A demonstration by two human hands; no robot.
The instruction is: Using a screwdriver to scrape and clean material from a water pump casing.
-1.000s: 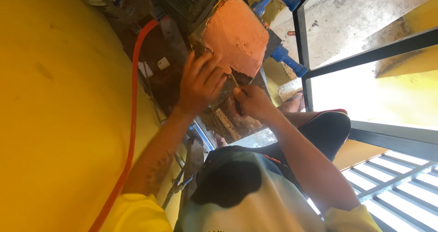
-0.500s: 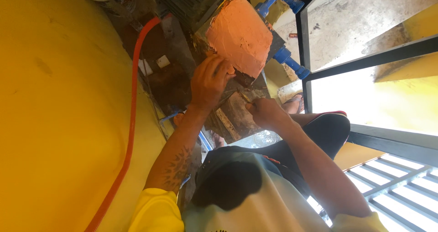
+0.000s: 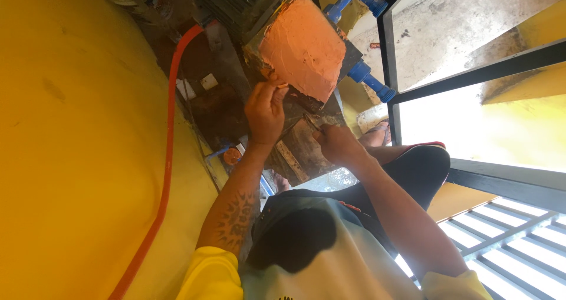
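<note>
Left hand [image 3: 266, 112] raised against the lower edge of the orange block [image 3: 302, 47], fingers curled and fingertips touching the orange surface near its 7 o'clock corner; pinching something small or merely pressing, cannot tell. Right hand [image 3: 337, 145] lower, at about 4 o'clock from the left hand, closed around a thin dark tool [image 3: 315, 122] whose tip points up toward the grimy machine base [image 3: 298, 143] just beneath the block. Orange block itself at 12 o'clock of both hands, set against a dark ribbed motor housing [image 3: 231, 2], with blue pipe fittings [image 3: 361, 34] at its 2 and 4 o'clock. Orange hose [image 3: 170, 123] running along the yellow wall [image 3: 65, 129] at 9 o'clock, well apart from the hands. Dark metal grille [image 3: 413, 90] at 3 o'clock, bright daylight beyond. Likely trouble from here: a slip of the tool off the greasy base toward the left fingers, which sit close above it; a smear or gouge in the orange face if the fingertips press too hard; cramped space between wall and grille, so a knock against the blue fittings with any sudden jerk of the elbow.
</note>
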